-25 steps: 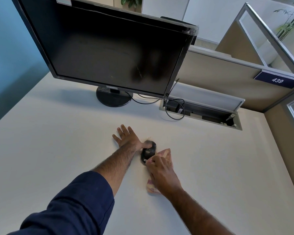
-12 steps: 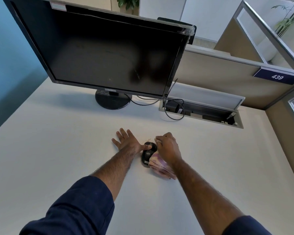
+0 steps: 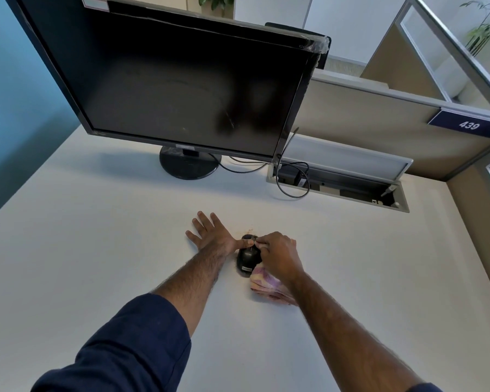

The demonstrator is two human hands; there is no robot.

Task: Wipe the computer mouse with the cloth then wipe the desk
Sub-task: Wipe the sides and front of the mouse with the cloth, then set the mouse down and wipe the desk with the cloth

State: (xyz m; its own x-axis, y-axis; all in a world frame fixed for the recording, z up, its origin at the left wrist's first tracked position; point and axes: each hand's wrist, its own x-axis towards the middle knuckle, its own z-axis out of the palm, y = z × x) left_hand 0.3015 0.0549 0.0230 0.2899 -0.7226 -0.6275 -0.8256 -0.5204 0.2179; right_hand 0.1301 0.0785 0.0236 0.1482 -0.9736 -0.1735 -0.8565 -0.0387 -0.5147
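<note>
Mouse being wiped at the centre of the frame.

The black mouse [image 3: 248, 254] is steadied on the white desk [image 3: 96, 250] by the thumb of the flat, spread left hand [image 3: 214, 236]; a pink cloth [image 3: 268, 284] is gripped by the curled right hand [image 3: 279, 257] against its right side.

Mouse [image 3: 248, 257]: right flank hidden behind right hand [image 3: 277, 257]; label at near end too small to read. Cloth [image 3: 268, 285] mostly covered by that hand and wrist, only near folds show. Monitor [image 3: 181, 89] top-left corner and bench [image 3: 96, 250] left and near edges cut off by frame.
</note>
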